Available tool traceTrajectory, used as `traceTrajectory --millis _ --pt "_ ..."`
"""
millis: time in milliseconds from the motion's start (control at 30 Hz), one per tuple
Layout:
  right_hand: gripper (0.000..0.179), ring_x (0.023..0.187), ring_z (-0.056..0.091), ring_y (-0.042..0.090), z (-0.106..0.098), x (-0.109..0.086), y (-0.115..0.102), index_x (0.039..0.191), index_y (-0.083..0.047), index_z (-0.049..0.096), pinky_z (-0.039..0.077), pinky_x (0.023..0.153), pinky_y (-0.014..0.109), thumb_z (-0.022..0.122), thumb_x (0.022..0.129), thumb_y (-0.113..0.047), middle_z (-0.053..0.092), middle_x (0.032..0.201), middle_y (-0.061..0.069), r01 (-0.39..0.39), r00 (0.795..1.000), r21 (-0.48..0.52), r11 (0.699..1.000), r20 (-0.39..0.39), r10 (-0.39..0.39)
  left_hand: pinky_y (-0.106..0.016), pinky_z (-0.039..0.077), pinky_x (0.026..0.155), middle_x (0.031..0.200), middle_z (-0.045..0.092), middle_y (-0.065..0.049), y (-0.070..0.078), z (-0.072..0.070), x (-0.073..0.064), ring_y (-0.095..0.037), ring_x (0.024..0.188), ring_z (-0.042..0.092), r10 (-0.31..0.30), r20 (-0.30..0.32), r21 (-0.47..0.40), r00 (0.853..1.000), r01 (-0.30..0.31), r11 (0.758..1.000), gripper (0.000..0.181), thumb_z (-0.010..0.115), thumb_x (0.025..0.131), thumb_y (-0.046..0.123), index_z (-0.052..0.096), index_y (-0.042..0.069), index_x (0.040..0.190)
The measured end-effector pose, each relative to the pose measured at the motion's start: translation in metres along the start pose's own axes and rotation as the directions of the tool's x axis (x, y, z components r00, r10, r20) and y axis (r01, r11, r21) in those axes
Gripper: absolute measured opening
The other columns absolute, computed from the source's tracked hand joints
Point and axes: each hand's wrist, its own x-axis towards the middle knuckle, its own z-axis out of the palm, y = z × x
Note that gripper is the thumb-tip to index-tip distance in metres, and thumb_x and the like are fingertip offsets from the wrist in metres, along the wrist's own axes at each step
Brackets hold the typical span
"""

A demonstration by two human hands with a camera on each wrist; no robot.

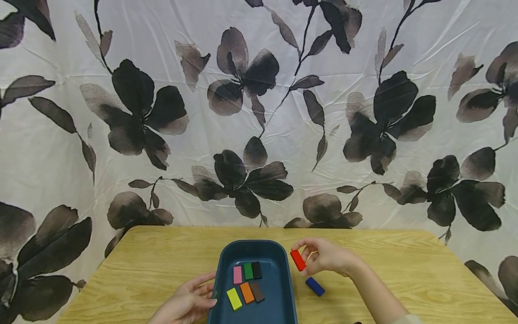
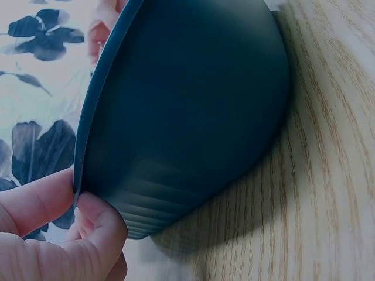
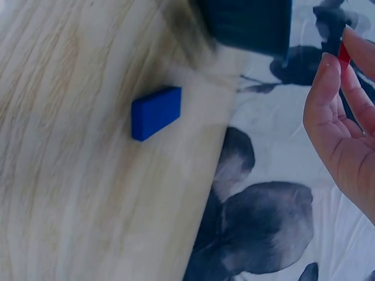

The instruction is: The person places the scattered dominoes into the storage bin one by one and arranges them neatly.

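Observation:
My left hand (image 1: 187, 300) pinches the left rim of a dark blue-green tray (image 1: 285, 288), thumb and fingers on the edge, as the left wrist view shows up close. Inside the tray lie several small rectangular blocks, among them a yellow block (image 1: 234, 299), an orange block (image 1: 247, 293) and a pink block (image 1: 237, 275). Just off the tray's right side, my right hand (image 1: 325, 257) holds a red block (image 1: 298, 260) between thumb and fingers. Below that hand, a blue block (image 1: 314, 286) rests on the table; the right wrist view shows it too (image 3: 157, 113).
The wooden table (image 1: 170, 252) has its far edge against a white cloth (image 1: 315, 148) with dark flowers. A green block (image 1: 248, 271), a black block (image 1: 256, 270) and a brown block (image 1: 256, 292) also lie in the tray. A small dark object (image 1: 358, 322) shows at the bottom edge.

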Motion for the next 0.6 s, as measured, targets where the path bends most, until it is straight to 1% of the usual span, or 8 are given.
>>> traceTrajectory --millis 200,333,600 --pt "0.050 0.067 0.061 0.021 0.008 0.003 -0.009 0.118 0.006 0.050 0.054 0.067 0.033 0.069 0.071 0.011 0.054 0.086 0.014 -0.002 0.999 -0.020 1.000 0.036 0.002 -0.027 0.049 0.083 0.105 0.052 -0.011 0.001 0.000 0.000 -0.019 0.094 0.056 0.005 0.017 0.001 1.000 -0.005 1.000 0.071 0.049 0.084 -0.018 0.012 -0.008 0.144" --pt "0.050 0.067 0.059 0.021 0.013 0.005 -0.014 0.118 0.004 0.052 0.053 0.066 0.031 0.070 0.072 0.010 0.054 0.086 0.013 0.007 0.998 -0.037 0.999 0.058 -0.004 -0.027 0.049 0.083 0.105 0.053 -0.010 0.001 0.000 0.000 -0.019 0.093 0.057 0.002 0.008 0.008 1.000 -0.002 1.000 0.072 0.049 0.084 -0.018 0.011 -0.008 0.144" --pt "0.049 0.063 0.056 0.020 0.021 0.012 -0.024 0.116 0.000 0.055 0.050 0.064 0.029 0.070 0.071 0.010 0.052 0.085 0.010 0.011 0.997 -0.084 0.996 0.072 -0.005 -0.026 0.049 0.082 0.103 0.052 -0.010 0.001 0.001 0.000 -0.018 0.092 0.057 -0.001 0.004 0.011 1.000 0.000 1.000 0.072 0.050 0.085 -0.018 0.009 -0.009 0.144"
